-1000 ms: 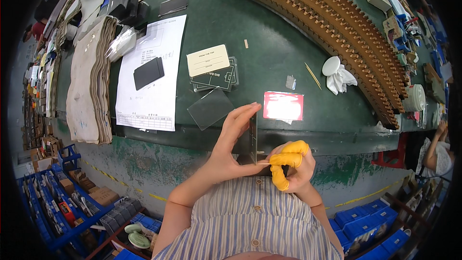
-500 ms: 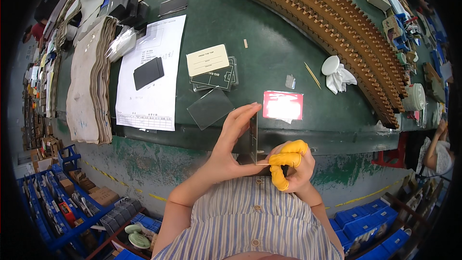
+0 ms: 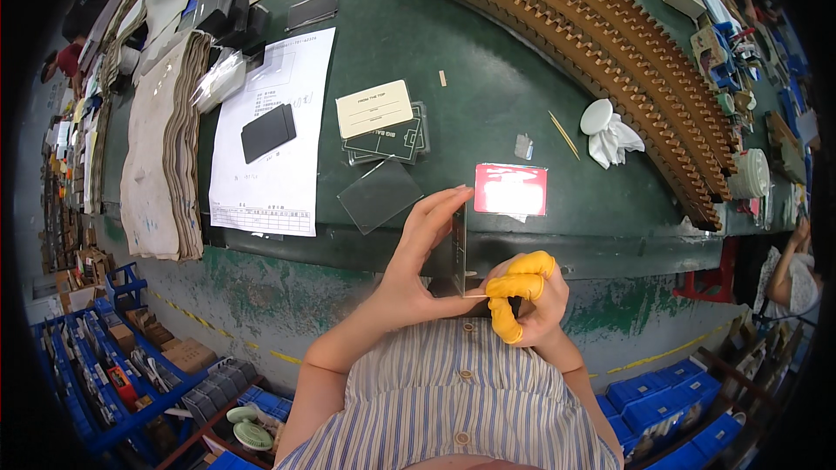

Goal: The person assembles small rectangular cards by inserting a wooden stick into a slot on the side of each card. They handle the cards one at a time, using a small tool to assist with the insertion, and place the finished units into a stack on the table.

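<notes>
My left hand (image 3: 416,263) holds a thin dark card (image 3: 459,248) upright and nearly edge-on, between fingertips at its far edge and thumb at its near edge. My right hand (image 3: 538,306) wears yellow finger cots and is pinched on a thin pale stick like a toothpick (image 3: 475,297). The stick's tip meets the card's near edge by my left thumb. Beyond my hands lie a shiny red card (image 3: 511,190), a clear dark sheet (image 3: 380,198) and a stack of green cards (image 3: 396,141) with a cream card (image 3: 374,110) on top.
A printed sheet (image 3: 300,144) carries black cards (image 3: 269,133). Stacked cloths (image 3: 161,148) stand at left. Two toothpicks (image 3: 564,135) lie near a white tissue (image 3: 616,144) and a round white lid (image 3: 596,117). Long slotted wooden racks (image 3: 601,61) cross the far right. Blue bins (image 3: 662,400) sit below the table.
</notes>
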`<state>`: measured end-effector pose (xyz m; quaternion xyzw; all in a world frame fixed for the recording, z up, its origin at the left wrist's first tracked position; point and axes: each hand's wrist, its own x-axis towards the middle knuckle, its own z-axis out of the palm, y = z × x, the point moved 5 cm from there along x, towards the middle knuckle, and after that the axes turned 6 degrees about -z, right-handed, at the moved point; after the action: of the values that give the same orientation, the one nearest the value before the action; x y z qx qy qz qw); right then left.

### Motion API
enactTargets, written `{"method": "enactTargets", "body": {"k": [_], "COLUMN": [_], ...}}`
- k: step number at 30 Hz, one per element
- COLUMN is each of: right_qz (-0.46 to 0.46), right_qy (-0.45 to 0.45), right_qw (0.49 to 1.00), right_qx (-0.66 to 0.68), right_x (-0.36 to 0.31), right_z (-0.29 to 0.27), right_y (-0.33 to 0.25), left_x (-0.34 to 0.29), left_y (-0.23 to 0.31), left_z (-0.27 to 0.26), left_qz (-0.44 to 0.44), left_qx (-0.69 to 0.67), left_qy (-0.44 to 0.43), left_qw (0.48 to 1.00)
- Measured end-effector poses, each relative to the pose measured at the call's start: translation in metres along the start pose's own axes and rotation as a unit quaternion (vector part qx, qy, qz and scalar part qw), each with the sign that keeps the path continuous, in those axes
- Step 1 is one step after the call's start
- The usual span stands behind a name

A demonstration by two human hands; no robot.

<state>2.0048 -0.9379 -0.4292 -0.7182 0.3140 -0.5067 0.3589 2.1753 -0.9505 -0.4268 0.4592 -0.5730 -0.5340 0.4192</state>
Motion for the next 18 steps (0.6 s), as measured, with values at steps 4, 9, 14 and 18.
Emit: {"method": "enactTargets", "body": {"k": [4, 9, 14, 18], "right_qz": [0.007, 0.009, 0.016, 0.022], "right_qy": [0.000, 0.000, -0.009, -0.005], "right_qw": [1.000, 1.000, 1.000, 1.000], "right_qx": [-0.009, -0.012, -0.014, -0.015], "right_x": [-0.0001, -0.0006, -0.0016, -0.0006], "right_z": [-0.0003, -0.0001, 0.0003, 0.0009], "right_y": [-0.0001, 0.0003, 0.0013, 0.0009], "left_x": [0.0003, -0.0013, -0.0015, -0.0019], "left_y": [0.0000, -0.0009, -0.0022, -0.0007], "left_z": [-0.0004, -0.0002, -0.0001, 0.0003], "left_qz": [-0.001, -0.005, -0.008, -0.010], "left_qx": [-0.001, -0.014, -0.016, -0.017], "left_qy": [0.001, 0.005, 0.009, 0.011], "left_qw": [1.000, 1.000, 1.000, 1.000]}}
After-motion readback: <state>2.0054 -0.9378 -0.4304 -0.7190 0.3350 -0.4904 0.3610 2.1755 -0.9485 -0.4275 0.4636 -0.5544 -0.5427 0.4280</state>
